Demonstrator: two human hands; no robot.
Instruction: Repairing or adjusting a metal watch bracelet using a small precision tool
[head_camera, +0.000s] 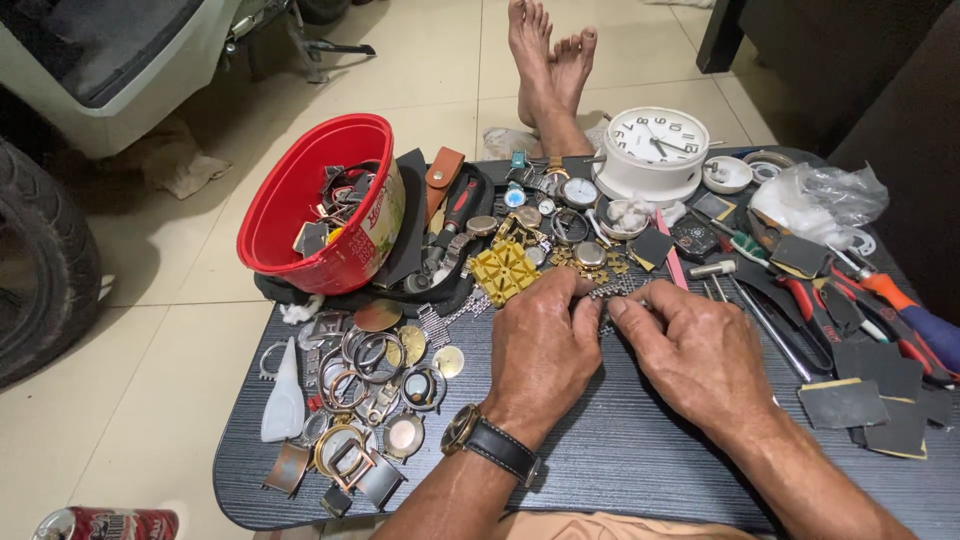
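Left hand, wristwatch at lower centre | both grips pinched metal watch-band links mid-frame on tabletop | right hand steadying | step: likely working links; fine fingertip control needed.

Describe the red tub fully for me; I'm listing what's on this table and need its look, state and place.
The red tub looks like glossy plastic, oval, with a rolled rim and a pale printed label on its side. It lies tipped, its mouth facing up and left, at the table's far left corner, resting on dark cloth. Inside lie watch cases and straps. Neither hand touches it; both work at the table's middle.
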